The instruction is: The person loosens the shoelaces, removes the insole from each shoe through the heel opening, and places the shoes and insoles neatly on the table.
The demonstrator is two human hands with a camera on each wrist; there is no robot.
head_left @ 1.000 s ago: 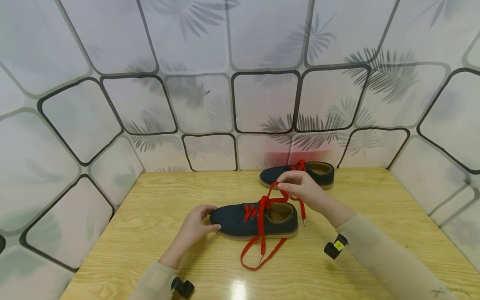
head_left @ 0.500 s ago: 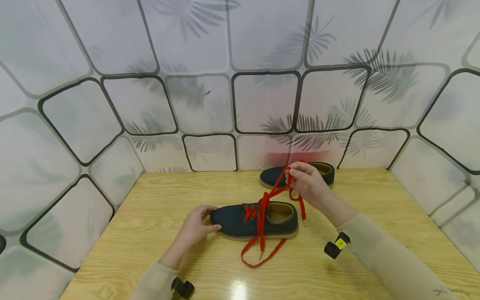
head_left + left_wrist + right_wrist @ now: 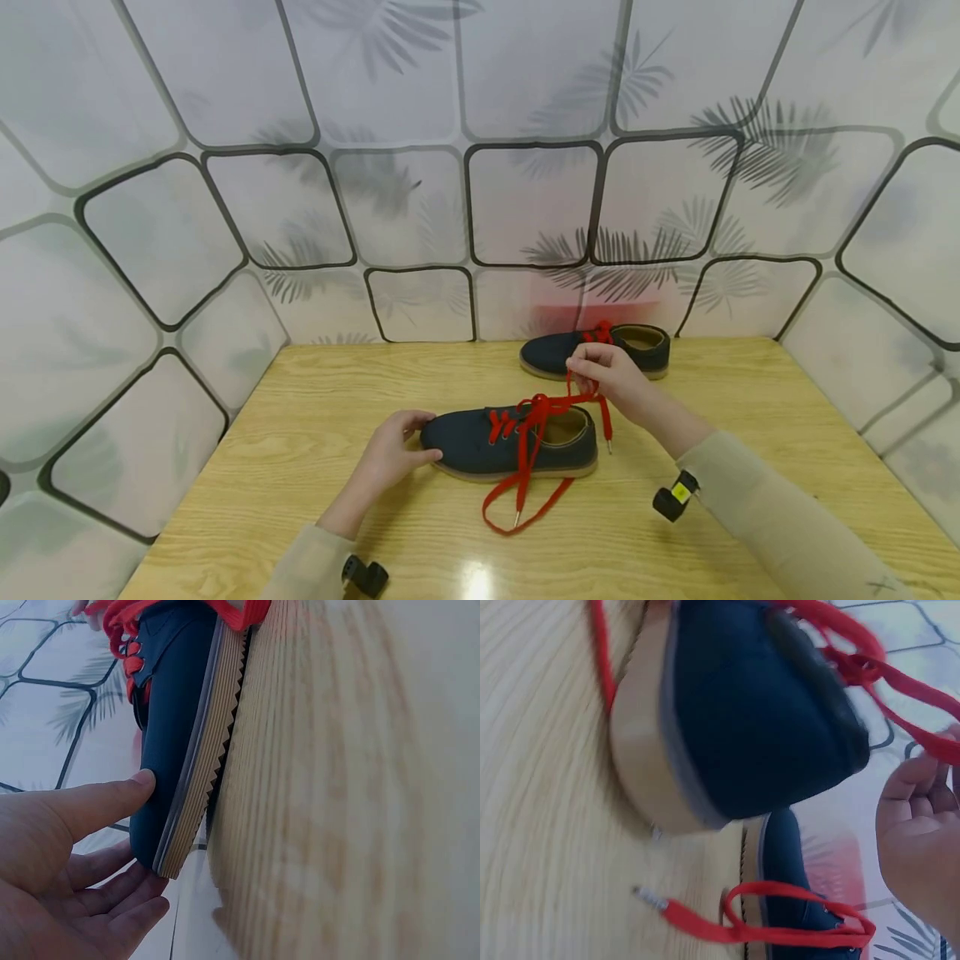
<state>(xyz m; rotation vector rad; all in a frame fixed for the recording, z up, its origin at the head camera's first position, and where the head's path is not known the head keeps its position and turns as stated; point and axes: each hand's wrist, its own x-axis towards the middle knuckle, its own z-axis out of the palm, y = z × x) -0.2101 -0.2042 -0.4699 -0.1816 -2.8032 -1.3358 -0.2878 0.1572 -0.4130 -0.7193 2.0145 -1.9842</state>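
A navy shoe (image 3: 467,440) with a tan sole stands on the table, toe to the left. My left hand (image 3: 388,454) holds its toe, and in the left wrist view the thumb (image 3: 135,787) presses the upper while the fingers lie around the toe tip. Above the shoe's opening, my right hand (image 3: 613,379) pinches a red shoelace (image 3: 570,382). That lace runs to a knot (image 3: 542,407) over the shoe's tongue. In the right wrist view the lace (image 3: 922,694) stretches from the knot to the right hand (image 3: 919,825), whose fingers are partly cut off.
Behind stands a second navy shoe (image 3: 551,354) with red laces, close to the patterned back wall (image 3: 420,304). On the wooden table (image 3: 315,400), a loose lace loop (image 3: 495,527) lies in front of the near shoe. Another lace end (image 3: 606,425) with a metal tip hangs beyond its heel.
My right hand rose and moved right with the lace, then came down again. The lace now sags lower and the knot leans toward the heel. My left hand stays at the toe.
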